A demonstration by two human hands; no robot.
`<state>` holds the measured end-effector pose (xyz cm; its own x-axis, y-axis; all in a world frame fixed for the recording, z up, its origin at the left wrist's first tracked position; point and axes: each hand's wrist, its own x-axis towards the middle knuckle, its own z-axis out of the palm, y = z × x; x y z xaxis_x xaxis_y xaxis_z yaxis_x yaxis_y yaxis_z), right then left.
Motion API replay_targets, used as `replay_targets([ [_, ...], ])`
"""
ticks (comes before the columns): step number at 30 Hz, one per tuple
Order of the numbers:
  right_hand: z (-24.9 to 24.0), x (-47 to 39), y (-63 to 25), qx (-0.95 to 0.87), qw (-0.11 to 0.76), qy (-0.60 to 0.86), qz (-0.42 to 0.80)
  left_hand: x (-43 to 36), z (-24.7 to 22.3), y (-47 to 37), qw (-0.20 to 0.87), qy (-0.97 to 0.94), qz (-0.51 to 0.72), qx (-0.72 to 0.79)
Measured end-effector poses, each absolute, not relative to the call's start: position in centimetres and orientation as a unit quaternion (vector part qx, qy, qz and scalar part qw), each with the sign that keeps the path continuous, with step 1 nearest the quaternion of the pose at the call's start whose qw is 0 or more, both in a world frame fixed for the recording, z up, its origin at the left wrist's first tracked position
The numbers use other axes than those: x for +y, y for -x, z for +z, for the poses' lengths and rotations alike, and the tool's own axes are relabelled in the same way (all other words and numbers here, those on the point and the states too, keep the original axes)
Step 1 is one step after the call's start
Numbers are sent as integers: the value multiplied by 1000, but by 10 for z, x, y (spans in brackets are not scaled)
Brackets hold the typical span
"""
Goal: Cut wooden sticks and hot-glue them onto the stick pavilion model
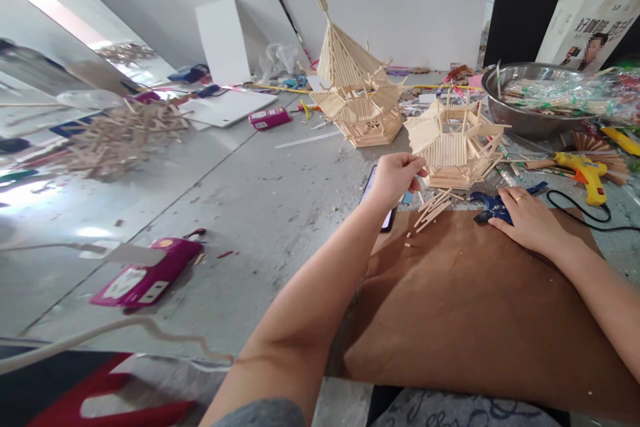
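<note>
My left hand (pixel 398 177) is closed in a pinch at the left edge of a small unfinished pavilion model (pixel 453 150) built of thin wooden sticks. What lies between the fingertips is too small to make out. My right hand (pixel 527 213) lies over a blue hand cutter (pixel 493 207), its fingers and thumb around the tool. Several loose wooden sticks (pixel 434 210) are scattered between the hands, in front of the model. A taller stick pavilion (pixel 357 90) with a pointed roof stands behind to the left.
Brown paper (pixel 480 307) covers the near right of the table. A phone (pixel 387 219) lies partly under my left forearm. At right are a yellow glue gun (pixel 585 173) with a black cord and a steel bowl (pixel 525 120) of wrapped sticks. A purple power strip (pixel 150 273) lies left.
</note>
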<state>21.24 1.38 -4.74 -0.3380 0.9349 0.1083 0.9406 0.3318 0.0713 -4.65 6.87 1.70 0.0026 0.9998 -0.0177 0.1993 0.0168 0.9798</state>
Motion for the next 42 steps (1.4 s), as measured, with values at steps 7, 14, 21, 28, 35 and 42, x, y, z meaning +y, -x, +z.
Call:
replay_targets([
  [7, -47, 14, -212, -815, 22, 576, -59, 70, 15, 48, 439, -560, 438, 549],
  [14, -45, 13, -211, -813, 15, 579, -53, 69, 14, 46, 437, -557, 452, 543],
  [21, -47, 13, -212, -812, 20, 581, -54, 69, 14, 44, 438, -555, 456, 541],
  [28, -50, 14, -213, -814, 23, 577, -60, 68, 16, 43, 451, -546, 457, 538],
  [35, -48, 13, -213, -816, 32, 574, -60, 68, 16, 43, 455, -545, 454, 539],
  [42, -46, 12, -212, -813, 31, 579, -58, 68, 18, 44, 461, -539, 442, 550],
])
